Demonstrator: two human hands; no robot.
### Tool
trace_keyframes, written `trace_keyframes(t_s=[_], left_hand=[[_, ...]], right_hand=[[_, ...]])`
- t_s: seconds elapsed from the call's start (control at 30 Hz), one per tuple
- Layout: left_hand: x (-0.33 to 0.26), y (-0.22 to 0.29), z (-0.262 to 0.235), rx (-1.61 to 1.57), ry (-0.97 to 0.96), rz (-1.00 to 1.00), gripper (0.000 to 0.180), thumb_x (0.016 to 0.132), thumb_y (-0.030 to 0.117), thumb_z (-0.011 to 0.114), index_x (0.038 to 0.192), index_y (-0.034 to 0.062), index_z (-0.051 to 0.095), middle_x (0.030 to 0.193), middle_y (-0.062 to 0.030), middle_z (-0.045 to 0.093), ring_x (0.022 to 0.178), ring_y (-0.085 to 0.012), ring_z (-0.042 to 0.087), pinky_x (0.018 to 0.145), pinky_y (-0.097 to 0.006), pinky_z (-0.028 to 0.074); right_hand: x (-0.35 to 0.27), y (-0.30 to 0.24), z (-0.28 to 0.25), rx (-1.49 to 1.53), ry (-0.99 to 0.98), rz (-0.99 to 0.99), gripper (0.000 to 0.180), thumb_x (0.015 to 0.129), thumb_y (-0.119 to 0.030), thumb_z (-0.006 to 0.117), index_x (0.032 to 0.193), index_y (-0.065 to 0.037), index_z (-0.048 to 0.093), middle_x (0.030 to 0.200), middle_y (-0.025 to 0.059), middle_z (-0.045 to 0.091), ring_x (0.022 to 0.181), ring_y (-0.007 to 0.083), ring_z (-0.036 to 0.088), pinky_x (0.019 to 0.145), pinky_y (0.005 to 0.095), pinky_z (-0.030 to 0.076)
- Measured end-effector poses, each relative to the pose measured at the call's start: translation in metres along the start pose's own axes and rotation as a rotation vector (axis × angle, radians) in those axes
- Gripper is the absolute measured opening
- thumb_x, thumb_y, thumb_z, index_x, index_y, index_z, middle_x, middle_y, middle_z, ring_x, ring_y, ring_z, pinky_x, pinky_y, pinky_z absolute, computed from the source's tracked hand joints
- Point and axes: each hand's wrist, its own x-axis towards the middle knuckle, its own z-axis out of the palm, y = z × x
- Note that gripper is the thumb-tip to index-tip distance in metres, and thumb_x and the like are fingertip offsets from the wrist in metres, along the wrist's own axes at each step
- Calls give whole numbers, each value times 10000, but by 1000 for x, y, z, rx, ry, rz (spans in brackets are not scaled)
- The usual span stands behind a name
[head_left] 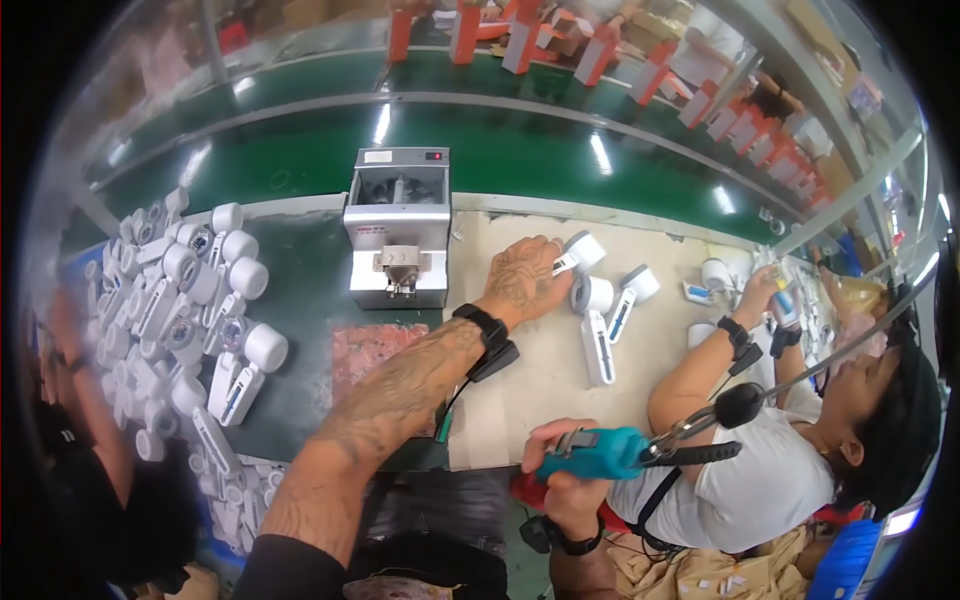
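My left hand (525,281) reaches out over the beige part of the bench. Its fingers are closed around the handle of a white device with a round drum-shaped head (585,250). Two similar devices lie just right of it: a nearer one (599,345) and a farther one with a dark slot along its handle (622,313). Close to my body, my right hand (568,488) grips a teal electric screwdriver (597,455), which hangs from a metal clip and cord on its right.
A grey screw feeder (400,245) stands at the bench's back. Many white devices (180,300) are heaped at left. A reddish mat (375,360) lies before the feeder. At right, a co-worker (740,460) holds a small bottle-like item (785,300). Beyond runs a green conveyor (300,165) with orange-white boxes.
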Motion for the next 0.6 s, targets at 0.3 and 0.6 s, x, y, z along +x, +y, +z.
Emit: trace_keyframes(t_s=[0.3, 0.6], left_hand=[[-106, 10, -155, -125, -167, 47, 207, 869, 249, 670, 957, 63, 649, 896, -132, 641, 911, -348, 631, 801, -435, 496], [-168, -40, -191, 2, -276, -1, 313, 902, 291, 676, 1129, 75, 670, 1088, -117, 631, 1086, -324, 579, 953, -457, 439]], right_hand=[[35, 17, 14, -136, 93, -119, 684, 809, -517, 765, 1109, 63, 560, 793, 82, 584, 667, 177, 580, 589, 283, 443], [93, 9, 84, -67, -44, -218, 690, 925, -655, 533, 1140, 1, 529, 682, 28, 469, 581, 144, 463, 554, 290, 397]])
